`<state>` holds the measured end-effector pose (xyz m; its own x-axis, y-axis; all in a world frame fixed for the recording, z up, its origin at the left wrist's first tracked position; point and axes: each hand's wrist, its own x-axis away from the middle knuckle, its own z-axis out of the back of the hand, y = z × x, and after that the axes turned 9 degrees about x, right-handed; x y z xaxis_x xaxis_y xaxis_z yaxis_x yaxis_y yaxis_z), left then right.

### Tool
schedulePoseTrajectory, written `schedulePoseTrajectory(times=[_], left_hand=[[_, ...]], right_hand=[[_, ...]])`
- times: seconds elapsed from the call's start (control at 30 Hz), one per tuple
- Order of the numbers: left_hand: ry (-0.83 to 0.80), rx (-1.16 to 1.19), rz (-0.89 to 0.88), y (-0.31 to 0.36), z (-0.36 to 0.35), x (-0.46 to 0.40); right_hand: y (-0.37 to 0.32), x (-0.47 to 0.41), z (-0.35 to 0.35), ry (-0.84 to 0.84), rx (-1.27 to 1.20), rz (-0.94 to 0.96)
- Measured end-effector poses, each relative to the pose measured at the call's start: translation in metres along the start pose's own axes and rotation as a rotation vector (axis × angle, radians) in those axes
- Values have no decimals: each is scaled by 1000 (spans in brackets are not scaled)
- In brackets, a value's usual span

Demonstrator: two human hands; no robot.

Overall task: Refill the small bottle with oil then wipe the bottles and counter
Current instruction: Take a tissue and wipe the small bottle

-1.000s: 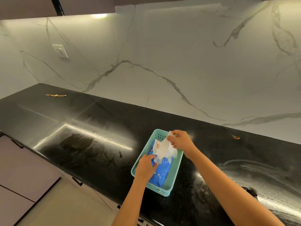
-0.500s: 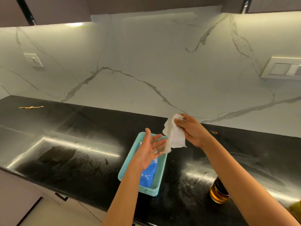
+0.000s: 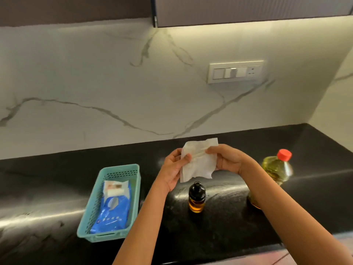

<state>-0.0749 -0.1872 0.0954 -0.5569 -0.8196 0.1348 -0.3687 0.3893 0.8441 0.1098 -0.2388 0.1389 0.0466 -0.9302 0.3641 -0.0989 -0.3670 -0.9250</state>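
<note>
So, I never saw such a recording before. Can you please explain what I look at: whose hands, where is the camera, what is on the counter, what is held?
No machine here: a person works with bare hands. The camera sits on their head, looking forward and down. The left hand and right hand hold a white wipe stretched between them, above the black counter. On it stand a small bottle with a black cap, a large oil bottle with a red cap, and a teal basket holding a blue wipes pack.
</note>
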Motion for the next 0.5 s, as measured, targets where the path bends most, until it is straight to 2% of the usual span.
schedulePoseTrajectory(times=[0.13, 0.27, 0.4, 0.5], left_hand=[[21, -64, -24, -17, -24, -1], [45, -143, -28, -29, -33, 0], [210, -251, -139, -44, -16, 7], [319, -481, -129, -64, 17, 19]], right_hand=[[18, 27, 30, 16, -154, 0], [22, 46, 52, 68, -143, -53], [17, 62, 65, 172, -134, -166], [24, 63, 69, 248, -44, -197]])
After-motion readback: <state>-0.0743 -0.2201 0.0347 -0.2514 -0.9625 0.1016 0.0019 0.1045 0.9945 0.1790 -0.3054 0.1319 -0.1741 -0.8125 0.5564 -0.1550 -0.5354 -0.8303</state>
